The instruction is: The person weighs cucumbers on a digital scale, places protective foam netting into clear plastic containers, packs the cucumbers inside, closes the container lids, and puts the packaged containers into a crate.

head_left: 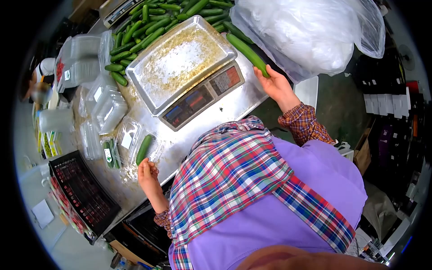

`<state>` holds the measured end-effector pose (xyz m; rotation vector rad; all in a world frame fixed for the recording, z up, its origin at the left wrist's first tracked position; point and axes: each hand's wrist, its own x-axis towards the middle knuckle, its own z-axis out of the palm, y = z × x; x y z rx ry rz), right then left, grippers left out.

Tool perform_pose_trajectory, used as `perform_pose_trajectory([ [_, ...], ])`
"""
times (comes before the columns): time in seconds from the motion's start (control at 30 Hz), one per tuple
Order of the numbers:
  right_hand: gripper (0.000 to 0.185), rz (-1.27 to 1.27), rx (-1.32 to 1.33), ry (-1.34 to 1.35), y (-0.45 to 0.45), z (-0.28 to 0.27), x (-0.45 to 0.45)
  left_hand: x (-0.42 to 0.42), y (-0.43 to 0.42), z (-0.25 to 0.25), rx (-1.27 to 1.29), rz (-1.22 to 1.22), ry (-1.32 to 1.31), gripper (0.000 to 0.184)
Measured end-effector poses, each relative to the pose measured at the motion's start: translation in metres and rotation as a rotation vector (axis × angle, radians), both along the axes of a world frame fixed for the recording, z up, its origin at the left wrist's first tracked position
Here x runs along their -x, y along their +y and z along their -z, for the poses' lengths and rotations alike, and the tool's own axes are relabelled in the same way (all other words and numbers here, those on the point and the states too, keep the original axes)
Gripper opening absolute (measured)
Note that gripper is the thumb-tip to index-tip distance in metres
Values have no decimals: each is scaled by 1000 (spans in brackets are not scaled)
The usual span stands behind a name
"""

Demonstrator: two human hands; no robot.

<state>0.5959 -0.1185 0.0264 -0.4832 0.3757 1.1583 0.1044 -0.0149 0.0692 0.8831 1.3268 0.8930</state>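
My right hand (pixel 278 89) grips the lower end of a long green cucumber (pixel 248 55), which points up and away beside the scale. With closed fingers, my left hand (pixel 149 179) pinches the near end of a shorter cucumber (pixel 144 149). That cucumber is over an open clear plastic clamshell box (pixel 129 137) on the metal table. Beside it lies a packed box of cucumbers (pixel 110 154) with a white and green label. Between my hands stands a weighing scale (pixel 202 96) with a stained steel pan (pixel 182 63) on top.
A large heap of cucumbers (pixel 153 27) lies behind the scale. Stacks of clear boxes (pixel 105 105) stand at the left, with a black crate (pixel 83 191) nearer. A big plastic bag (pixel 310 31) bulges at the back right. Another person (pixel 42 74) is at the far left.
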Motion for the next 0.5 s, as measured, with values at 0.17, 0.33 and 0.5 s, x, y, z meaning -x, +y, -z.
perform_pose_trajectory([
  [0.17,37,-6,-10,-155,0,-24,4,-7,6,-3,17,-9,27,19],
  [0.33,43,-150,-51,-193,32,-30,35,13,25,5,-11,57,-16,16],
  [0.5,40,-323,-148,-115,75,-57,51,24,23,10,-50,48,12,15],
])
